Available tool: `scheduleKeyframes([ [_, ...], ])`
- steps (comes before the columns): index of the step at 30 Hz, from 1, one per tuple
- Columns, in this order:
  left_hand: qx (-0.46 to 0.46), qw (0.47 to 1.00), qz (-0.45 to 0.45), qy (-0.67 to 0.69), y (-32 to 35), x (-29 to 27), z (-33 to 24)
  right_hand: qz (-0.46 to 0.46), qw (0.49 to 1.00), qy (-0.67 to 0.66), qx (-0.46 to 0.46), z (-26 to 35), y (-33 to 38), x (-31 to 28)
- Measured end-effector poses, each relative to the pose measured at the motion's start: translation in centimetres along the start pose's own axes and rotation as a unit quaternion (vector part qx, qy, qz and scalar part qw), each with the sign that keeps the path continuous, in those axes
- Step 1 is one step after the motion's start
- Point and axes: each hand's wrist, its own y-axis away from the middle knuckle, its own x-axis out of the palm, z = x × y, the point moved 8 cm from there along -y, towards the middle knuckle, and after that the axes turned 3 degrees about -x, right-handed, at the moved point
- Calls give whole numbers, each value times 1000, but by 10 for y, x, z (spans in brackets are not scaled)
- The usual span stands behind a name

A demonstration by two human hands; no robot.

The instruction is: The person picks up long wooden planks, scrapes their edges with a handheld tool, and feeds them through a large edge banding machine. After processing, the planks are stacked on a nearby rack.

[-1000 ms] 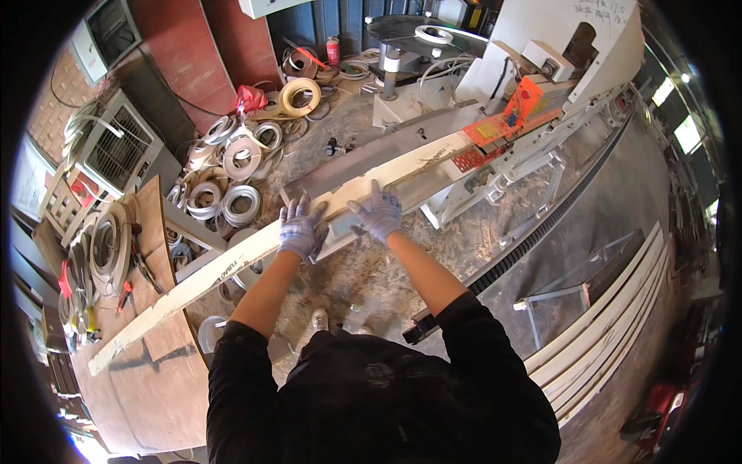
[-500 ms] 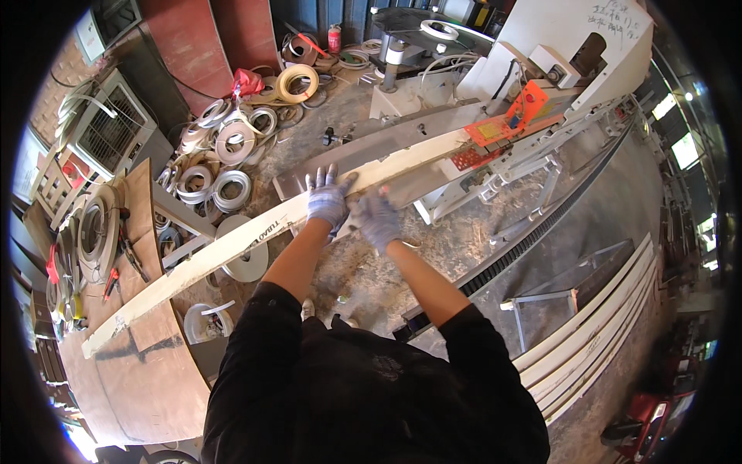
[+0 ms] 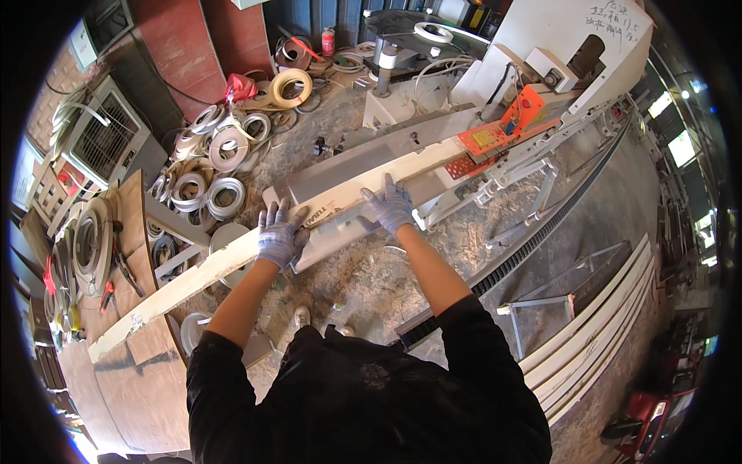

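A long pale wooden board (image 3: 209, 267) runs from the lower left up to the machine at the upper right. My gloved left hand (image 3: 278, 236) grips it near the middle, fingers over the top face and thumb at the near edge. Farther right along the same edge, my gloved right hand (image 3: 392, 207) holds it, fingers on top and thumb lower. The board's far end meets an orange guard (image 3: 488, 138) on the white machine (image 3: 599, 46). A grey metal table (image 3: 340, 241) lies under its middle. Thumb tips are partly hidden.
Coiled bands (image 3: 226, 148) lie heaped on the floor at the left. Plywood sheets (image 3: 127, 402) lie under the board's left end. A black ridged track (image 3: 533, 232) crosses on the right, near a metal frame (image 3: 533, 300) and stacked pale boards (image 3: 591, 332).
The board has slid up and right toward the machine. My left hand has shifted down-left along it, and my right hand has come up onto its edge, so the hands are farther apart.
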Motion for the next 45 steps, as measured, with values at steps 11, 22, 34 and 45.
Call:
scheduleKeyframes([
  [11, 21, 999, -36, 35, -55, 8, -65, -1, 987, -119, -103, 48, 44, 28],
  [22, 31, 999, 7, 1, 16, 15, 33, -28, 997, -70, -35, 21, 15, 2],
  [34, -5, 996, -90, 25, -3, 7, -7, -114, 988, 14, -101, 7, 11, -15],
  [45, 54, 998, -9, 36, 1, 9, -4, -40, 991, 53, -116, 58, 34, 65],
])
